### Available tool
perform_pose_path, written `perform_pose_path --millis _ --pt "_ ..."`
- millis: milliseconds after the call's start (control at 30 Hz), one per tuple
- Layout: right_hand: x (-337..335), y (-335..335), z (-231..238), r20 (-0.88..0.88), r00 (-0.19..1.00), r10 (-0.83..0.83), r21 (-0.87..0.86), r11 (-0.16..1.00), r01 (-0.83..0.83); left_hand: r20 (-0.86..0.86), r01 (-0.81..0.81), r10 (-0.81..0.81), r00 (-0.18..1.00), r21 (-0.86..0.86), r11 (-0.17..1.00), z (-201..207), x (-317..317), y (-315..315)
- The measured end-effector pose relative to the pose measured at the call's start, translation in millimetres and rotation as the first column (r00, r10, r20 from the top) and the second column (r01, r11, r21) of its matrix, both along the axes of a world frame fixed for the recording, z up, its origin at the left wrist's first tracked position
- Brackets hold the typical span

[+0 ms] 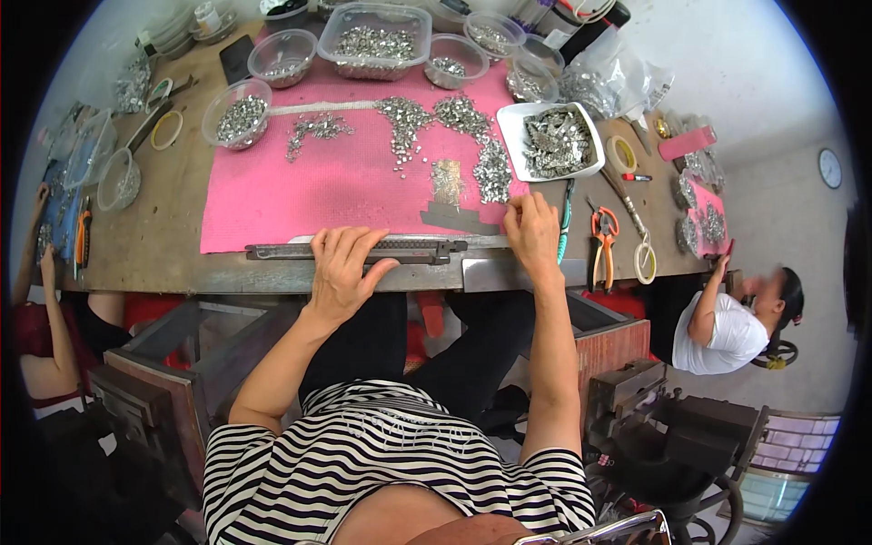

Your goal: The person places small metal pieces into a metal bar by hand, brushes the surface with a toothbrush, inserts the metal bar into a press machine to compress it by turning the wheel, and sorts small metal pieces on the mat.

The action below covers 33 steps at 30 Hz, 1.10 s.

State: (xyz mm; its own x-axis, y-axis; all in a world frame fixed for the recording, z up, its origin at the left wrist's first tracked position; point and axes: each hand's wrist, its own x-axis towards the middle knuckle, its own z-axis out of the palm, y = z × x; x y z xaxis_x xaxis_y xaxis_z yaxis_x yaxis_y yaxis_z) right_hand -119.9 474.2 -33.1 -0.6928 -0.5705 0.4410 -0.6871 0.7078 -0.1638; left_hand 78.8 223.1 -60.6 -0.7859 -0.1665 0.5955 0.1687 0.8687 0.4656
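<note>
A long, narrow dark metal jig [413, 250] lies along the table's near edge. My left hand [338, 272] is closed over its middle, fingers across the top and thumb along the near side. To the right, my right hand [534, 234] has its fingers bent down and pressed together at the mat's edge; anything in them is hidden. Between the hands and slightly farther off lies a flat grey plate [452, 218]. Beyond it are a patch of small gold-toned pieces [447, 184] and heaps of small shiny metal pieces [493, 173] on the pink mat [263, 195].
A white tray [595, 159] of metal parts stands right of the mat. Orange-handled cutters [602, 241], teal-handled pliers [567, 218] and tape rolls [645, 262] lie nearby. Clear tubs [375, 50] line the back. People work at left and at right, one in a white shirt [727, 331].
</note>
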Motion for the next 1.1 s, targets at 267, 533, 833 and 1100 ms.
perform_pose_path --millis 267,533,833,1100 --pt "75 -50 10 0.148 0.885 0.442 -0.267 0.879 -0.395 -0.029 -0.003 0.003 1.000 0.011 1.000 0 -1 -2" --pt "78 -54 12 0.048 0.897 0.438 -0.062 0.898 -0.435 -0.035 0.012 -0.011 0.999 0.026 1.000 -2 -1 -2" --pt "84 -52 -6 0.263 0.903 0.340 -0.406 0.888 -0.216 -0.021 0.004 -0.003 1.000 0.011 1.000 3 1 0" --pt "24 -37 -6 0.022 0.997 0.070 -0.151 0.986 -0.066 0.076 0.265 -0.271 0.959 0.081 0.961 40 -85 22"
